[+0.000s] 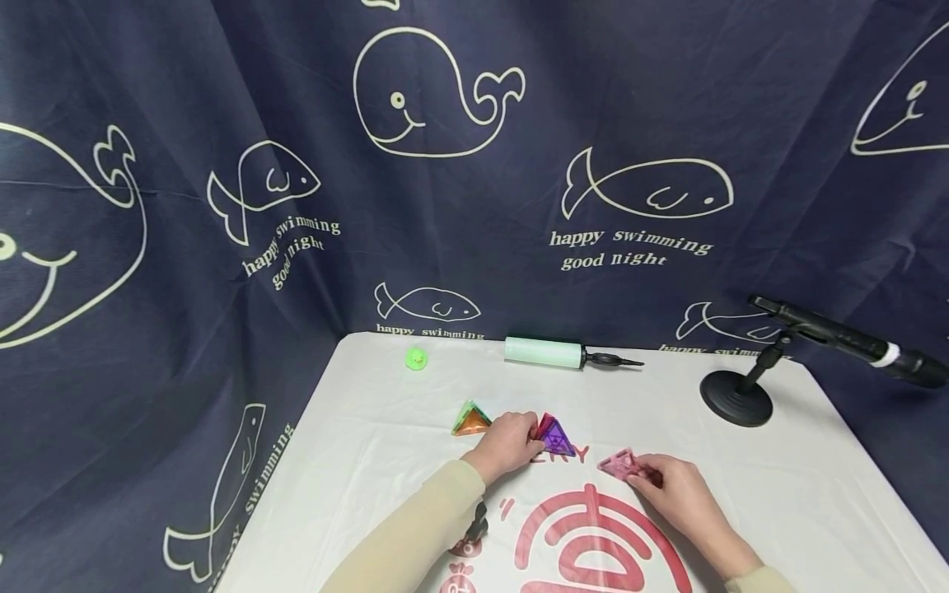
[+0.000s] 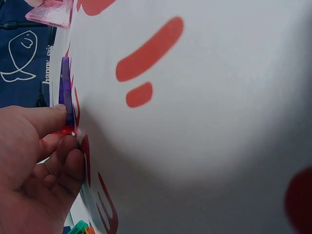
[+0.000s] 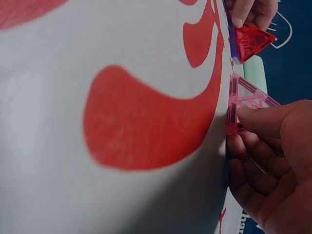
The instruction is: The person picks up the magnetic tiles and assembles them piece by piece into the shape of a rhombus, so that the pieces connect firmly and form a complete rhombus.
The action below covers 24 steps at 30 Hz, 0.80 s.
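My left hand [image 1: 508, 443] pinches a purple triangular magnetic tile [image 1: 556, 436] that stands joined to a red triangular tile [image 3: 252, 40], thumb on the purple face. Their lower edges are at the tabletop. To the right, my right hand [image 1: 673, 486] holds a pink see-through triangular tile [image 1: 617, 464] between thumb and fingers, tilted close over the table. In the right wrist view this pink tile [image 3: 248, 97] sits just below the red and purple pair. Left of my left hand, an orange tile [image 1: 471, 424] leans together with a green tile [image 1: 465, 407].
The white table [image 1: 385, 387] carries red printed shapes. At its back lie a small bright green toy [image 1: 417, 358] and a pale green hand pump [image 1: 544, 352]. A black stand [image 1: 736, 399] with a microphone-like device [image 1: 838, 329] is at the right. Dark blue curtain [image 1: 474, 222] surrounds the table.
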{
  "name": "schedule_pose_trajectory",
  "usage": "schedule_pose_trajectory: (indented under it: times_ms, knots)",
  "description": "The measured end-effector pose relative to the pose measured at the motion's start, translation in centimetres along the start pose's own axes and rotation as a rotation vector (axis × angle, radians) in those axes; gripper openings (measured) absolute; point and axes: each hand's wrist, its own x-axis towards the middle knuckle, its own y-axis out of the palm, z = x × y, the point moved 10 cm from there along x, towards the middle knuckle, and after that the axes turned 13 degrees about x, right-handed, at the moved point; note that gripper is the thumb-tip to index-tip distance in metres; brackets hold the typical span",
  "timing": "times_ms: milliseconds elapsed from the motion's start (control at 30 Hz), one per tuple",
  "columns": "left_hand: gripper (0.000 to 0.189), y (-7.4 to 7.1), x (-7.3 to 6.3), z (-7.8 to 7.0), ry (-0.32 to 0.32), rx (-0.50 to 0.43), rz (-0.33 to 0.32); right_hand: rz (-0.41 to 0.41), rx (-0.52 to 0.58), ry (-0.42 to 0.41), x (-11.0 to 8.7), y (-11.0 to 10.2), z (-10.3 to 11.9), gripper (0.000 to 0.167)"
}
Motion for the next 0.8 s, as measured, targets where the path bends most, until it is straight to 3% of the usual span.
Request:
schedule_pose_trajectory:
  times_ms: [400, 800]
  knots:
    - [0.033, -0.2, -0.1, -0.2, 0.003, 0.012, -0.007, -0.002, -0.012, -0.008, 1.1, 1.0, 1.8, 0.007]
    - [0.033, -0.1, 0.0, -0.2, 0.017, 0.017, -0.011, -0.006, -0.041, -0.051, 2.2, 2.2, 3.5, 0.016]
